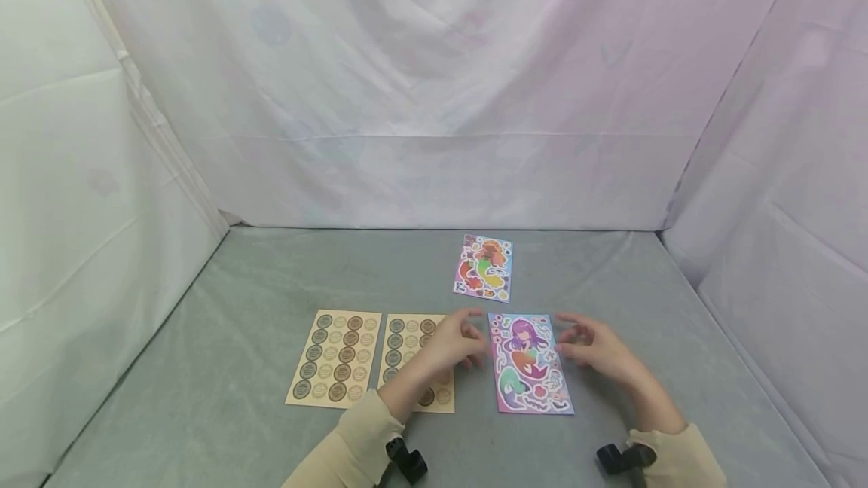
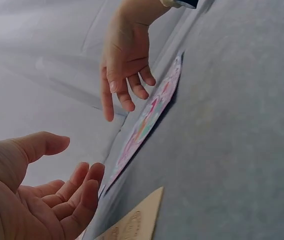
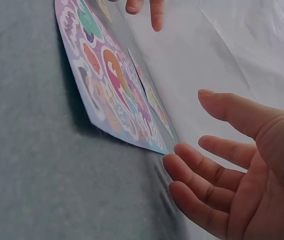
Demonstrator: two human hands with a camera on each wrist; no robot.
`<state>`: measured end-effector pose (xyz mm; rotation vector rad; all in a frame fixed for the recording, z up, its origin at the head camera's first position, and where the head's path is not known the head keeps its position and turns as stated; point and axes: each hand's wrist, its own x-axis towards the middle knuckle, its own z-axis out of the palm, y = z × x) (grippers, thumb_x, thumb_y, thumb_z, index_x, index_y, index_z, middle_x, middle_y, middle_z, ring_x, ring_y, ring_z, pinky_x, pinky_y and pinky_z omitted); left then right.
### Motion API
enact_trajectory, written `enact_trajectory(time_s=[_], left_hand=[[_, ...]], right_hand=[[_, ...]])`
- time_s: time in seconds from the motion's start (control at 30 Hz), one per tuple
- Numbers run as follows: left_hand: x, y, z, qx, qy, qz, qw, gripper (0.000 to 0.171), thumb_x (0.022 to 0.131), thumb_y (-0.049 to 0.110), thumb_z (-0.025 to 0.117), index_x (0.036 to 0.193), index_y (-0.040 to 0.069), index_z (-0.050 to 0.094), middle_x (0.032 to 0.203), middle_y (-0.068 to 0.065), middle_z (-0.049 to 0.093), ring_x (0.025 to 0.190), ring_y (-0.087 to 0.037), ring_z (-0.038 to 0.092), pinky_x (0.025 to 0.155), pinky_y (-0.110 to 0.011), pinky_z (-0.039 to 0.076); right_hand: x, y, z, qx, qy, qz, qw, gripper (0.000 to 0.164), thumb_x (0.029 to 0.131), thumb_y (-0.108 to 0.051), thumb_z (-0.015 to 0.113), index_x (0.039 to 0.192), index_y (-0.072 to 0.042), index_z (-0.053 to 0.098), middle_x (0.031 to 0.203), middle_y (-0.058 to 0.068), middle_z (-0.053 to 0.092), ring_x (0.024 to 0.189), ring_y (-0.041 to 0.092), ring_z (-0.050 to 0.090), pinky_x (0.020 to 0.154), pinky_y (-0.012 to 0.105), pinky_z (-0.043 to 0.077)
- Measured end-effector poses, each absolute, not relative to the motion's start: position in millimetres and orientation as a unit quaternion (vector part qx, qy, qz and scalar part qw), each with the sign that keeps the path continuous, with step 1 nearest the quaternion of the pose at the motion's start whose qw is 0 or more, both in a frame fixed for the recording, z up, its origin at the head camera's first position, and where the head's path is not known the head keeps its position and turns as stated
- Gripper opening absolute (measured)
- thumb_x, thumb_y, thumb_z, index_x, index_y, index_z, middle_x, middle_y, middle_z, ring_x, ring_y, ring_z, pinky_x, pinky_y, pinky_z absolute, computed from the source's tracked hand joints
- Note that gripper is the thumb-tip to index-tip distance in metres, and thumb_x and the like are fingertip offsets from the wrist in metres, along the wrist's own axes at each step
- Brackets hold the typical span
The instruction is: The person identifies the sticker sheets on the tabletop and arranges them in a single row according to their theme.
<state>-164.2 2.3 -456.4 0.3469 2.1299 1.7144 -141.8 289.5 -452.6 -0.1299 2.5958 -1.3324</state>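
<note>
A purple and pink mermaid sticker sheet (image 1: pixel 530 364) lies on the grey table between my two hands. My left hand (image 1: pixel 456 341) hovers at its left side, over the right part of a tan sheet of round stickers (image 1: pixel 393 356). On the other side my right hand (image 1: pixel 597 349) has its fingertips close to the mermaid sheet's right edge. Loosely bent fingers and a thumb held apart show on the left hand (image 2: pixel 57 200) in the left wrist view. The right hand (image 3: pixel 237 180) looks the same in its own wrist view, with nothing in it.
Another tan sheet of round stickers (image 1: pixel 334 358) lies at the left. Farther back is a smaller mermaid sticker sheet (image 1: pixel 484 268) with orange and yellow figures. White cloth walls (image 1: pixel 434 96) border the grey table (image 1: pixel 237 337) at the back and both sides.
</note>
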Motion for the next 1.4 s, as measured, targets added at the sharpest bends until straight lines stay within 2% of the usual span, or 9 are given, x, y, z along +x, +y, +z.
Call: enact_trajectory(time_s=[0.17, 0.3, 0.43, 0.6, 0.73, 0.93, 1.17, 1.4], left_hand=[[-171.6, -3.0, -448.7, 0.117, 0.768, 0.605, 0.173, 0.062, 0.079, 0.006, 0.071, 0.137, 0.003, 0.047, 0.082, -0.002, 0.064, 0.07, -0.023, 0.064, 0.062, -0.037, 0.056], [-177.4, -6.0, -443.7, 0.112, 0.774, 0.602, 0.162, 0.065, 0.079, 0.008, 0.072, 0.138, 0.003, 0.046, 0.085, -0.002, 0.064, 0.071, -0.021, 0.062, 0.065, -0.04, 0.055], [-182.5, -8.6, -440.2, 0.112, 0.774, 0.604, 0.153, 0.066, 0.079, 0.008, 0.073, 0.139, 0.004, 0.046, 0.09, -0.004, 0.064, 0.073, -0.021, 0.061, 0.067, -0.042, 0.054], [-188.0, -10.8, -435.4, 0.122, 0.775, 0.604, 0.141, 0.064, 0.081, 0.008, 0.072, 0.139, 0.006, 0.046, 0.099, -0.008, 0.064, 0.082, -0.02, 0.063, 0.07, -0.035, 0.053], [-192.0, -11.8, -433.0, 0.124, 0.772, 0.608, 0.137, 0.063, 0.081, 0.008, 0.072, 0.138, 0.007, 0.046, 0.112, -0.017, 0.062, 0.097, -0.027, 0.062, 0.079, -0.036, 0.054], [-197.3, -12.0, -432.8, 0.126, 0.761, 0.623, 0.128, 0.067, 0.08, 0.008, 0.073, 0.14, 0.005, 0.044, 0.126, -0.023, 0.055, 0.114, -0.04, 0.053, 0.09, -0.045, 0.049], [-203.7, -14.2, -436.9, 0.123, 0.77, 0.616, 0.111, 0.072, 0.081, 0.013, 0.075, 0.144, 0.005, 0.039, 0.134, -0.02, 0.05, 0.121, -0.037, 0.048, 0.099, -0.049, 0.042], [-211.7, -14.8, -441.6, 0.129, 0.769, 0.618, 0.102, 0.073, 0.082, 0.015, 0.075, 0.144, 0.005, 0.038, 0.138, -0.022, 0.046, 0.126, -0.039, 0.043, 0.101, -0.05, 0.04]], right_hand=[[-147.5, 287.5, -449.2, -0.044, 0.886, -0.452, 0.094, 0.061, 0.086, -0.02, 0.072, 0.137, 0.002, 0.046, 0.106, 0.015, 0.063, 0.085, 0.022, 0.061, 0.065, 0.032, 0.053], [-150.9, 284.3, -444.8, -0.042, 0.886, -0.455, 0.083, 0.058, 0.089, -0.019, 0.069, 0.138, 0.001, 0.045, 0.115, 0.02, 0.06, 0.094, 0.028, 0.061, 0.07, 0.033, 0.054], [-153.8, 278.8, -439.4, -0.029, 0.89, -0.45, 0.069, 0.055, 0.091, -0.019, 0.066, 0.138, 0.001, 0.045, 0.122, 0.023, 0.057, 0.105, 0.036, 0.058, 0.08, 0.043, 0.052], [-157.9, 273.4, -434.1, -0.009, 0.893, -0.446, 0.052, 0.056, 0.091, -0.021, 0.066, 0.139, -0.001, 0.045, 0.126, 0.023, 0.055, 0.111, 0.039, 0.056, 0.09, 0.054, 0.046], [-161.8, 271.4, -432.4, -0.007, 0.892, -0.451, 0.041, 0.057, 0.091, -0.024, 0.066, 0.139, 0.0, 0.045, 0.128, 0.023, 0.055, 0.112, 0.039, 0.055, 0.092, 0.055, 0.045], [-167.0, 267.3, -433.1, 0.009, 0.886, -0.462, 0.032, 0.06, 0.091, -0.029, 0.067, 0.141, -0.005, 0.045, 0.132, 0.021, 0.053, 0.116, 0.039, 0.053, 0.094, 0.056, 0.043], [-175.5, 258.5, -434.4, 0.036, 0.874, -0.484, 0.028, 0.061, 0.09, -0.03, 0.068, 0.142, -0.007, 0.043, 0.136, 0.02, 0.05, 0.121, 0.039, 0.048, 0.098, 0.056, 0.04], [-184.8, 251.0, -437.3, 0.04, 0.862, -0.505, 0.029, 0.066, 0.09, -0.032, 0.067, 0.145, -0.007, 0.04, 0.139, 0.019, 0.047, 0.126, 0.04, 0.043, 0.099, 0.056, 0.039]])
